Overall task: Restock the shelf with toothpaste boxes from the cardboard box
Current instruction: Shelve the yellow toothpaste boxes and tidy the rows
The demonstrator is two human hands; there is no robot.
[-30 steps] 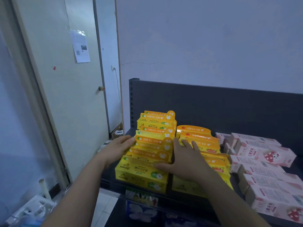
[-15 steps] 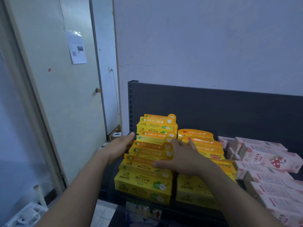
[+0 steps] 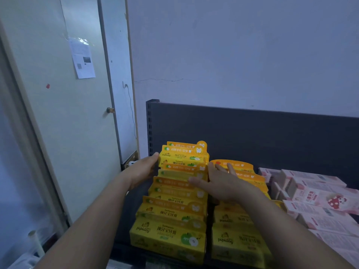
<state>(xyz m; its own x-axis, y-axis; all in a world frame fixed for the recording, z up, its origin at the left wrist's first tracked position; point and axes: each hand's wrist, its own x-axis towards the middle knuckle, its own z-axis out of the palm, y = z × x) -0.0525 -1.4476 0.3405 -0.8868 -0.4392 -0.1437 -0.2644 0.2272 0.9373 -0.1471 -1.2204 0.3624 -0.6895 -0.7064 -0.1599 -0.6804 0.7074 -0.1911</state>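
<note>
A row of yellow toothpaste boxes (image 3: 174, 206) runs front to back on the dark shelf (image 3: 252, 133). My left hand (image 3: 142, 171) lies flat against the left side of this row near its back, fingers straight. My right hand (image 3: 219, 183) presses with straight fingers on the row's right side, lying partly over a second yellow and orange row (image 3: 239, 235) beside it. Neither hand grips a box. The cardboard box is out of view.
Pink toothpaste boxes (image 3: 320, 195) fill the shelf to the right. A pale door (image 3: 68, 123) with a taped paper and a small knob stands on the left. A grey wall rises behind the shelf's dark back panel.
Both hands have slid further back along the left yellow row, toward the rear boxes. The camera has tilted, so the shelf sits lower in view.
</note>
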